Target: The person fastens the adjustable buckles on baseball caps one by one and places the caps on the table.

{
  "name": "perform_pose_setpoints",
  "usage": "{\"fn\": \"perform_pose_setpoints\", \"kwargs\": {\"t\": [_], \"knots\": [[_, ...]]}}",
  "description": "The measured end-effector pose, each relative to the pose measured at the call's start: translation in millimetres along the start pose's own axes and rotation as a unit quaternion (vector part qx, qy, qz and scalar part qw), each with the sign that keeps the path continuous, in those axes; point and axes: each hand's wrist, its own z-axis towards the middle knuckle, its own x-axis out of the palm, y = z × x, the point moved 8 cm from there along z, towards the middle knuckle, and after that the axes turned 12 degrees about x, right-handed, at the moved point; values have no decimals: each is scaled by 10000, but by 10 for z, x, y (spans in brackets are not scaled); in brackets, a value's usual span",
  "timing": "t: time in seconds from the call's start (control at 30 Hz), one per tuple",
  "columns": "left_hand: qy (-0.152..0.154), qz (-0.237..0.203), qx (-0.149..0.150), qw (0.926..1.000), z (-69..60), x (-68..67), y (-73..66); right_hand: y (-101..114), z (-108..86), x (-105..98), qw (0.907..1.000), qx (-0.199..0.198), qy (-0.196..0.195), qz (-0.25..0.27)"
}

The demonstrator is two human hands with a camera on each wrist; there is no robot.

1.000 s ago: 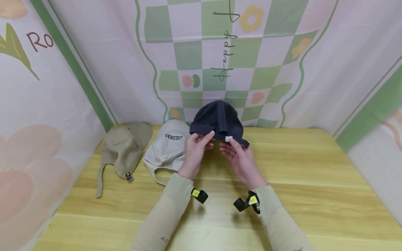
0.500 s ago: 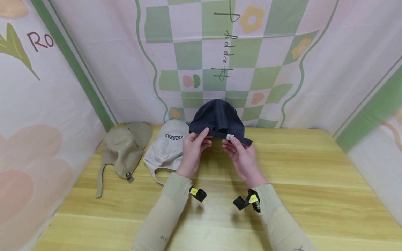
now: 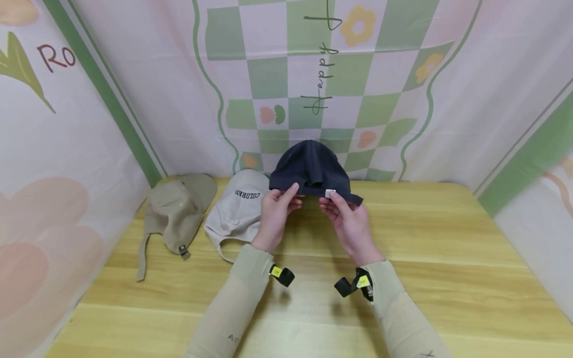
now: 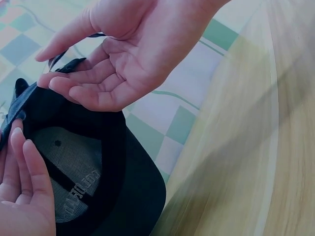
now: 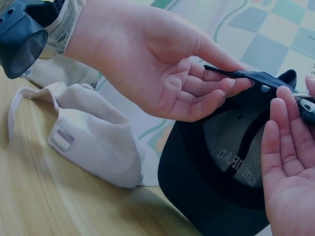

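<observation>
A dark navy baseball cap (image 3: 309,161) is held up at the back of the table, its rear side towards me. My left hand (image 3: 275,214) pinches the cap's rear edge and strap between thumb and fingers. At the right, my right hand (image 3: 351,223) pinches the strap by its silver buckle (image 3: 330,193), and the loose strap end points out to the right. From below, the right wrist view shows the cap's inside (image 5: 234,140) with lettering showing through, and its brim (image 5: 189,187). Both hands appear in the left wrist view, on either side of the strap.
Left of the hands lies a light cap (image 3: 239,209) lettered COLORAD, partly covered by the left hand. Farther left is a khaki cap (image 3: 179,209), its strap hanging loose. A printed curtain (image 3: 174,89) hangs behind the wooden table (image 3: 425,278).
My right hand has shifted slightly right and upward with the buckle. The strap now lies straighter, its free end farther right, and the cap sits slightly higher. The left hand has barely moved.
</observation>
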Motion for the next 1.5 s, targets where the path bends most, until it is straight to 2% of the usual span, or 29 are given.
{"fn": "perform_pose_setpoints", "kwargs": {"t": [0.63,0.93,1.33,1.5], "knots": [[0,-89,84,9999,-5,13,-22,42,-24,17,9999,-3,-60,-137],[69,-83,167,9998,-10,13,-39,81,-29,-8,9982,-143,-201,-549],[214,-289,-20,9994,-18,58,-18,86,-44,-10,9989,-51,-200,-427],[64,-498,-167,9986,-8,31,-3,82,-45,-14,9990,-48,-194,-389]]}}
